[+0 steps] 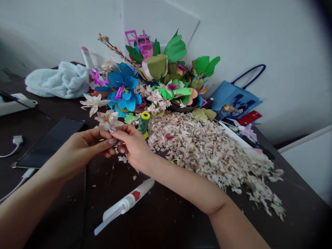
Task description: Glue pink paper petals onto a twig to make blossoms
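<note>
Both of my hands meet at the left of the table, pinching the base of a pale cream-pink handmade flower (107,119). My left hand (89,143) is closed, thumb and fingers together below the petals. Across from it, my right hand (132,143) presses thumb and fingers at the same spot; the stem there is mostly hidden. Just behind the right hand stands a green thread spool (144,123) with yellow ends. A white glue bottle (128,202) with a long nozzle lies nearer to me. Right of my hands spreads a large heap of pale petal scraps (197,148).
Behind sits a big cluster of blue flowers (124,86) and green leaves (175,48). A dark phone (49,143) with cables lies left, near a power strip (18,104) and a light blue cloth (58,80). A blue bag (234,97) leans at the back right.
</note>
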`<action>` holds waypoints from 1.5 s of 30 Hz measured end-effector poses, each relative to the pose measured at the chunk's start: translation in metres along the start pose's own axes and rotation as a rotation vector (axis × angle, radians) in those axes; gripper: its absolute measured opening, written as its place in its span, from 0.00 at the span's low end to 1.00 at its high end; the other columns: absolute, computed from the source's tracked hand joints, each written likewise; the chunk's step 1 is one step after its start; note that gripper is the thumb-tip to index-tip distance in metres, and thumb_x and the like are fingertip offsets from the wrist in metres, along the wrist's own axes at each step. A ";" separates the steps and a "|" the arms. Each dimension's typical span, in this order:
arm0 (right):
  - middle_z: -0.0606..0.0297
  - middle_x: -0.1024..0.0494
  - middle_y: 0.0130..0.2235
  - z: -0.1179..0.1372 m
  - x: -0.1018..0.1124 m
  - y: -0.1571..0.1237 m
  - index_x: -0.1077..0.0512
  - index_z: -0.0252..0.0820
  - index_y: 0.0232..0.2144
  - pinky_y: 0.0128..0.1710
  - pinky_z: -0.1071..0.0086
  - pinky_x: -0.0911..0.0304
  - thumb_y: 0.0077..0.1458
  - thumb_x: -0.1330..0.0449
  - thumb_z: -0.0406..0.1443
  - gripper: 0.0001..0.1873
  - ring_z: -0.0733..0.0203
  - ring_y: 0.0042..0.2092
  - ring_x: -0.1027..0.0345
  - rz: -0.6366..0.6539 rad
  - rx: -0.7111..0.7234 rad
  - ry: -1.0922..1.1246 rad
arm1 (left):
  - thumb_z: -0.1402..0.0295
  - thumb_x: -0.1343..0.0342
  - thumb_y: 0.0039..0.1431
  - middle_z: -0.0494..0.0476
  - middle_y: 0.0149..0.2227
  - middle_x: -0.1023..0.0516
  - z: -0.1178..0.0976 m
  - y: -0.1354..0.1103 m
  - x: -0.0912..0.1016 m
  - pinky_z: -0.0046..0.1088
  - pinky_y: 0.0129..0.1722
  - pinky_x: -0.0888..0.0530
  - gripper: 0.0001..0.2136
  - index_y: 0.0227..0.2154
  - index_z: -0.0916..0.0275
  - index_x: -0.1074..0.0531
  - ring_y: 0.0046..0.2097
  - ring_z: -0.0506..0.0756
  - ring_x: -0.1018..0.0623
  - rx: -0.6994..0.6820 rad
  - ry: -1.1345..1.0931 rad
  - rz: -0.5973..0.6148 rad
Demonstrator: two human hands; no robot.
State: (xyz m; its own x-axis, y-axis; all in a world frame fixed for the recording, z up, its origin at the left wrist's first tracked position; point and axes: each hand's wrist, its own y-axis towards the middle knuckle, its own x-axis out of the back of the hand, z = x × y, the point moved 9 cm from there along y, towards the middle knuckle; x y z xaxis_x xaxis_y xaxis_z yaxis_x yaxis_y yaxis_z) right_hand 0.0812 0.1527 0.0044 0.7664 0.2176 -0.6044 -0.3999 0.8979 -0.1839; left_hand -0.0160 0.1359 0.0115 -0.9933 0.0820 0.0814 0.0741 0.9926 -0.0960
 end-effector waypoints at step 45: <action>0.74 0.37 0.21 -0.001 0.000 -0.002 0.34 0.41 0.23 0.18 0.73 0.56 0.45 0.36 0.35 0.09 0.73 0.20 0.48 -0.052 0.040 -0.069 | 0.62 0.37 0.45 0.52 0.27 0.23 -0.001 -0.002 -0.002 0.21 0.24 0.26 0.10 0.30 0.62 0.25 0.26 0.49 0.25 -0.025 0.029 0.028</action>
State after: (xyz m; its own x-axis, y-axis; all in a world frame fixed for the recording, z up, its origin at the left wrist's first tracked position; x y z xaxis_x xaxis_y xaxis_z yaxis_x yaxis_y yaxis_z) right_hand 0.0819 0.1509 0.0040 0.8190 0.1951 -0.5396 -0.3397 0.9228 -0.1818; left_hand -0.0141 0.1340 0.0127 -0.9879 0.1116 0.1077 0.1040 0.9919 -0.0734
